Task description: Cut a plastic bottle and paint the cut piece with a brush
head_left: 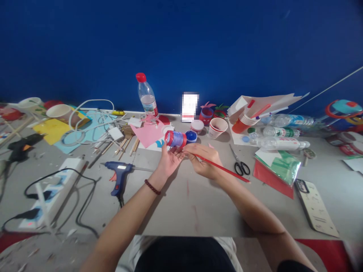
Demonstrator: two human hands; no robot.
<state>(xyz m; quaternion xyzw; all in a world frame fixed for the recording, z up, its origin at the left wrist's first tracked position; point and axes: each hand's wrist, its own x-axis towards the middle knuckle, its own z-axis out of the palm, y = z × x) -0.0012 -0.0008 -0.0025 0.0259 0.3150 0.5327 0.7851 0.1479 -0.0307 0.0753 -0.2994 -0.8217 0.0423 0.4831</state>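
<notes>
My left hand (169, 158) is raised over the grey table (181, 204), palm up, fingers curled under a paper cup (176, 138) painted blue with red rims, held on its side. My right hand (204, 159) is closed in a pinch on a thin red paintbrush (224, 170), whose handle runs back to the right; its tip is near the cup. A small open pot of blue paint (191, 135) sits just behind the cup.
A blue glue gun (119, 174) lies left of my hands, with a power strip and black cables (53, 192) farther left. Scissors (240, 165), red and green paper (276, 168), lying plastic bottles (279, 138) and paper cups (217, 127) are on the right. An upright bottle (146, 96) stands behind.
</notes>
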